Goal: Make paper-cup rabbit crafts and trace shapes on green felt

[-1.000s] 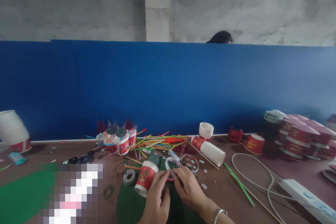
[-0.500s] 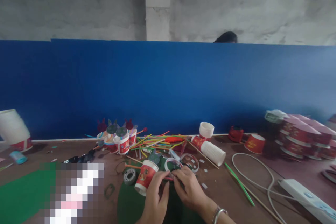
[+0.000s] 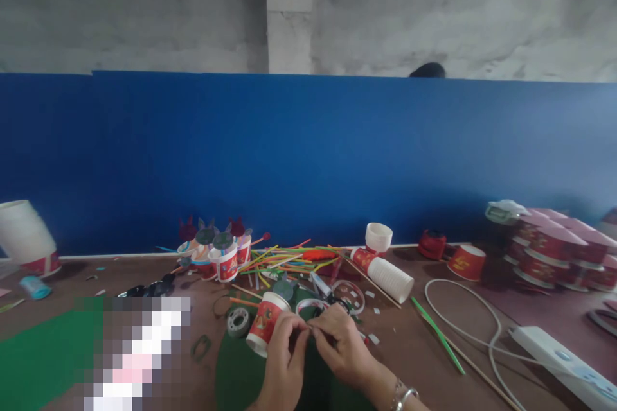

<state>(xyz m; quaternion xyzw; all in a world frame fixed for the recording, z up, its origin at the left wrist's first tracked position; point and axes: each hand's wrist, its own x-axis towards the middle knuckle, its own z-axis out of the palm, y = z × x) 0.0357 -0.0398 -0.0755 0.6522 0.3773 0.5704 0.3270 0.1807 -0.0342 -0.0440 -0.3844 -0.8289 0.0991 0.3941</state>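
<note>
My left hand (image 3: 285, 356) and my right hand (image 3: 343, 345) meet over a dark green round mat (image 3: 236, 372), thumbs and fingertips pinched close together. Whatever sits between the fingertips is too small to make out. Just left of my left hand a red printed paper cup (image 3: 266, 324) lies tilted on its side. Beside that cup is a grey tape roll (image 3: 238, 322). Beyond my fingers lies a white ring-shaped roll (image 3: 308, 306), partly hidden, with a clear tape roll (image 3: 354, 298) to its right.
Colourful sticks (image 3: 289, 260) lie in a pile at the back, beside decorated cups (image 3: 224, 263). Nested paper cups (image 3: 390, 279) lie to the right. Farther right are a green strip (image 3: 438, 337), a white cable (image 3: 496, 318), a power strip (image 3: 559, 353) and stacked red cups (image 3: 544, 257).
My fingertips have drawn into a tighter pinch and shifted slightly left and down. The pink-red piece seen under my fingers before is no longer visible there.
</note>
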